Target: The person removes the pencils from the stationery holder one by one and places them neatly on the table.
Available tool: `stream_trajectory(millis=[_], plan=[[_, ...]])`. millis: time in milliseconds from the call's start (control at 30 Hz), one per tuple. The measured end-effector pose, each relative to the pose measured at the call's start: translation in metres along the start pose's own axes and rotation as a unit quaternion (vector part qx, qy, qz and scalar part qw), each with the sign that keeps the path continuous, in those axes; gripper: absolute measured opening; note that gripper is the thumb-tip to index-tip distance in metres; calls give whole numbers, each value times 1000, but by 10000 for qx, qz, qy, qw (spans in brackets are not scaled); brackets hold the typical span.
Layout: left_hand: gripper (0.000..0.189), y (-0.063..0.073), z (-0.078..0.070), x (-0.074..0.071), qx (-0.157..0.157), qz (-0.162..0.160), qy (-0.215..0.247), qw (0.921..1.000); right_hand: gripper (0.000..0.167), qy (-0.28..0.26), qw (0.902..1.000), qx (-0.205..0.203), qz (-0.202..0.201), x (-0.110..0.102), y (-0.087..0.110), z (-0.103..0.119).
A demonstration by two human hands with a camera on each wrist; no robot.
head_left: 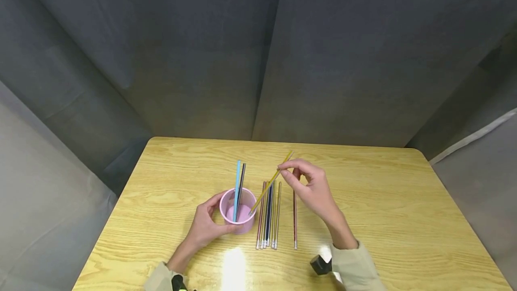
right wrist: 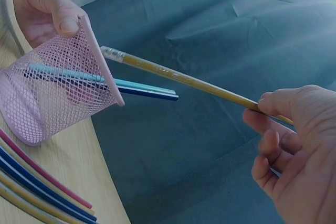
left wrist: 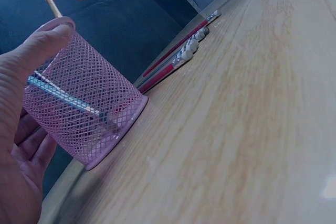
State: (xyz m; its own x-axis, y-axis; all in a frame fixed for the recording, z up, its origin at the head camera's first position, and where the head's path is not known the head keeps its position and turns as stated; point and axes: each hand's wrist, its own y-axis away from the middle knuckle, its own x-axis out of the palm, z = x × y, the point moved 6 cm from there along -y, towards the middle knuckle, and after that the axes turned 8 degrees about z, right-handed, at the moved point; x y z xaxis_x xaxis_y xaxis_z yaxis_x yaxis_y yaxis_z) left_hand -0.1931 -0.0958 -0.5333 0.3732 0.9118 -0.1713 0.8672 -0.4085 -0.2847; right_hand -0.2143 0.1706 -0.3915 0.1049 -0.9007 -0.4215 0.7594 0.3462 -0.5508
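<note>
A pink mesh pencil cup (head_left: 243, 228) stands on the table, and my left hand (head_left: 205, 226) grips it around its left side, thumb near the rim. Two pencils lean inside it, one light blue (head_left: 236, 187) and one dark blue (head_left: 242, 178). My right hand (head_left: 310, 188) pinches a yellow pencil (right wrist: 184, 79) between thumb and fingertips. That pencil slants down to the left, its eraser end right at the cup's rim in the right wrist view. Just right of the cup lies a row of several pencils (head_left: 268, 219), erasers toward me.
A single dark red pencil (head_left: 295, 223) lies apart, to the right of the row and partly under my right hand. The wooden table (head_left: 387, 201) reaches back to grey curtains (head_left: 202, 57). A small black object (head_left: 321, 265) shows beside the right sleeve.
</note>
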Motion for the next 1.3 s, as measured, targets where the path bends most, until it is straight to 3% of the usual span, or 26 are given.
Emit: stream_trajectory(millis=[200, 367, 667, 867, 1300], plan=[[86, 0, 0, -1, -10, 3, -11, 10000, 23, -223, 9996, 130, -78, -6, 4, -4], [85, 0, 0, -1, 5, 30, 3, 10000, 19, 349, 9971, 556, 392, -7, 10, -16], [85, 0, 2, -1, -41, 20, -23, 10000, 12, 797, 9687, 1684, 1642, -2, 25, -53], [85, 0, 2, 0, -5, 42, -33, 10000, 12, 835, 9504, 1867, 2345, 9, 33, -75], [86, 1, 3, 0, 7, 39, -64, 10000, 14, 931, 9367, 2237, 2528, 22, 44, -102]])
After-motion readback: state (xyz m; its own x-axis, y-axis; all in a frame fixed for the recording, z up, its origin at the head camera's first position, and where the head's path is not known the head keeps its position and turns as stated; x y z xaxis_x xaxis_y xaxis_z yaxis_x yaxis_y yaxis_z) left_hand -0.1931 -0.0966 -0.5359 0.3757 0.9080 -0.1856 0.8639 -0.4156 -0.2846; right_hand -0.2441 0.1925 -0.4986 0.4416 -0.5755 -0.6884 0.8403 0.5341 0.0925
